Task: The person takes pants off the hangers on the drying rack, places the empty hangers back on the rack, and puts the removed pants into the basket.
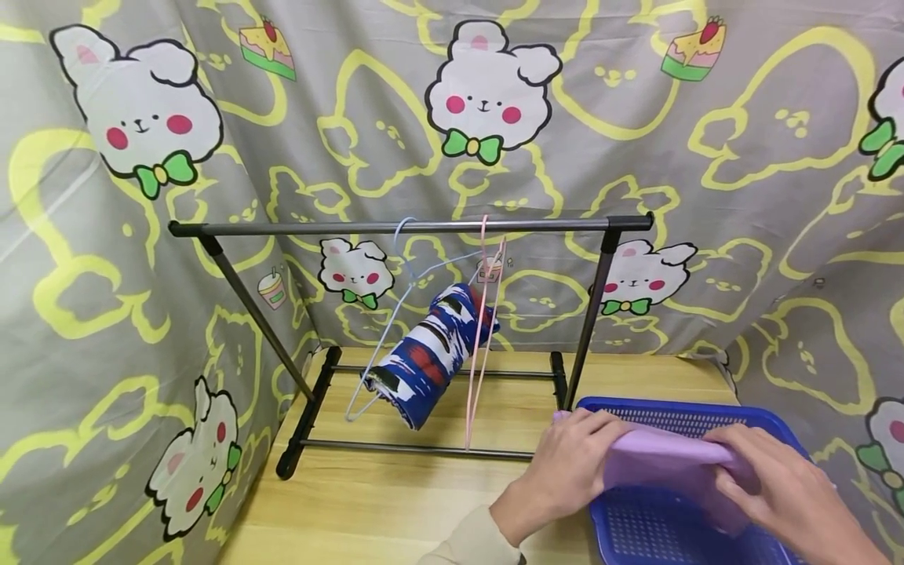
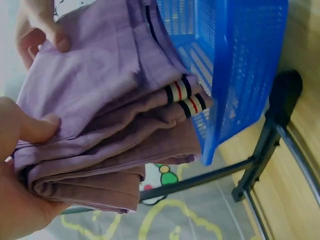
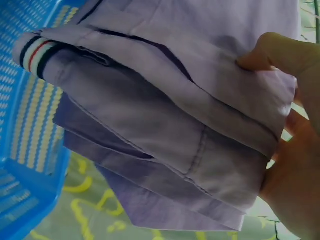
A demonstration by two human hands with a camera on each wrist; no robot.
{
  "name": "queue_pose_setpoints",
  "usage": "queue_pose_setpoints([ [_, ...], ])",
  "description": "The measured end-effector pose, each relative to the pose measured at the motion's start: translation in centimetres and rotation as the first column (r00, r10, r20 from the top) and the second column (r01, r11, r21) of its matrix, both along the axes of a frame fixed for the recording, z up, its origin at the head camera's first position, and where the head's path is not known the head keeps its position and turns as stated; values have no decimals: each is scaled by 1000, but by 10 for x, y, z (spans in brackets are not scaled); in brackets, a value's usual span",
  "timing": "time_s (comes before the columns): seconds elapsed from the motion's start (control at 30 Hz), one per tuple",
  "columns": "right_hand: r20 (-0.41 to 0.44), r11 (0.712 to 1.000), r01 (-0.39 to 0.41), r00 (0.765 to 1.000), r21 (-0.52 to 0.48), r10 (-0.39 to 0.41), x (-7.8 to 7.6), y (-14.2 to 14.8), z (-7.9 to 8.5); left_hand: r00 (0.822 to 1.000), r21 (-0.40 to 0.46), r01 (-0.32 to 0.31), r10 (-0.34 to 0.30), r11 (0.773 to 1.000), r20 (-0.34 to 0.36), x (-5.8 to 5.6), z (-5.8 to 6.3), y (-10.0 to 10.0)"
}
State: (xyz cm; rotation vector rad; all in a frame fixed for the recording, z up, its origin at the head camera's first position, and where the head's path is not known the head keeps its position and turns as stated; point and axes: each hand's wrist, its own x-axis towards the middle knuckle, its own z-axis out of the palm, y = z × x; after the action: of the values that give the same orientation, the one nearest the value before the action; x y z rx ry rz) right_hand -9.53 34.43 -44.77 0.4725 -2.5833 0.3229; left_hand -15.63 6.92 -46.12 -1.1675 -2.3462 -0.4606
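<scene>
Both hands hold a folded purple garment (image 1: 657, 451) over the blue plastic basket (image 1: 759, 420). My left hand (image 1: 572, 463) grips its left side, thumb on top and fingers beneath. The opposite side is pinched by my right hand (image 1: 784, 479). In the left wrist view the garment (image 2: 95, 80) shows several stacked layers and trim (image 2: 182, 90) striped in black, cream and red. The right wrist view shows the right thumb (image 3: 272, 52) lying on the cloth (image 3: 140, 100). Its exact kind cannot be told from the folds.
A dark metal clothes rack (image 1: 304, 228) stands on the wooden table (image 1: 381, 502) to the left. From its bar hang a blue hanger (image 1: 384, 333) with a blue, white and red patterned garment (image 1: 431, 353) and a pink hanger (image 1: 475, 369). Patterned grey curtains (image 1: 395, 102) surround the table.
</scene>
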Motion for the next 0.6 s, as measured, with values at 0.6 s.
queue_pose_setpoints([
  [0.6, -146, 984, -167, 977, -64, 156, -18, 50, -38, 999, -124, -20, 16, 992, -38, -15, -40, 57],
])
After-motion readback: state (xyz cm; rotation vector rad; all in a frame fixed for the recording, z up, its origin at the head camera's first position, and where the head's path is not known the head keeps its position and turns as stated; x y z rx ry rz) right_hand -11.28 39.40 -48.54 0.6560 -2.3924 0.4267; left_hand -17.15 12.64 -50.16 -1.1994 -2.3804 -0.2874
